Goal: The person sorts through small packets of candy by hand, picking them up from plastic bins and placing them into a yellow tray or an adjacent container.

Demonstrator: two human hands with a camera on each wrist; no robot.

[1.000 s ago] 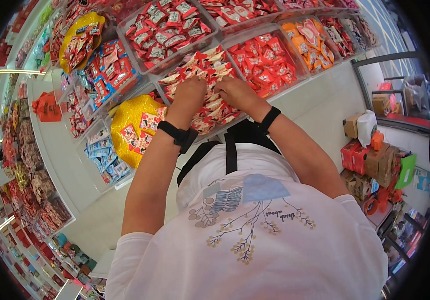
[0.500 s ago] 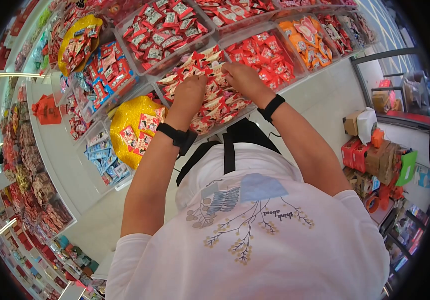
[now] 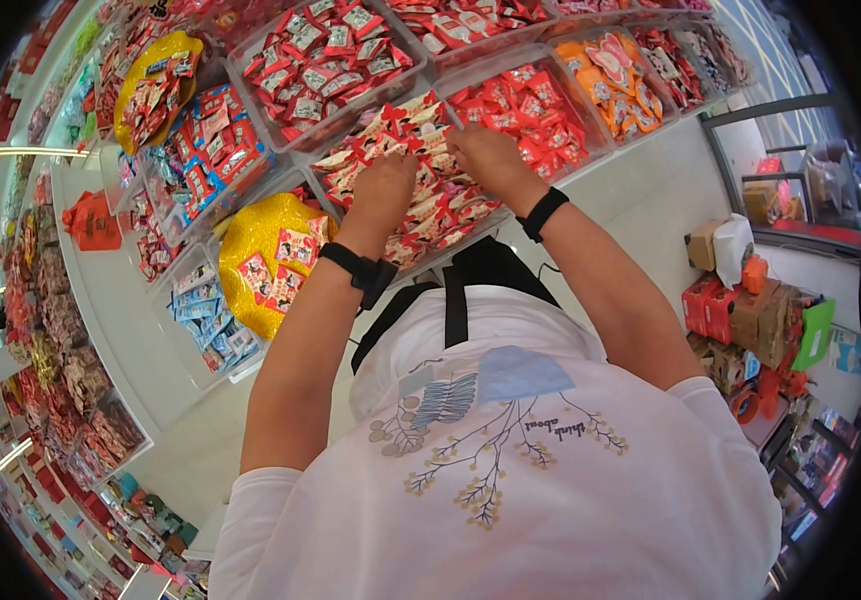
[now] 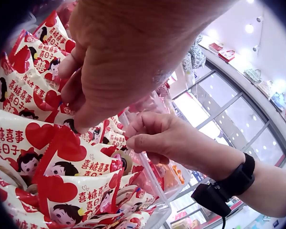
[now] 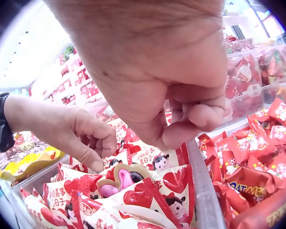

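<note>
Cream-and-red candy packets, printed with hearts and a cartoon child, fill a clear plastic bin under both hands. My left hand is over the left part of the packets, its fingers loosely bent and the thumb tip right at a packet in the right wrist view. By the bin's right wall, my right hand has its fingers curled in close to the packets; I cannot tell whether they pinch one. Between the hands, a pink heart-shaped piece with a tan border lies among the packets.
A neighbouring bin of red packets stands on the right, and one of orange packets beyond it. At left are a yellow scalloped dish and blue packets. Cardboard boxes are stacked at far right.
My right hand has moved up and right, toward the bin's right wall, then stayed nearly still. My left hand has shifted only slightly over the packets.
</note>
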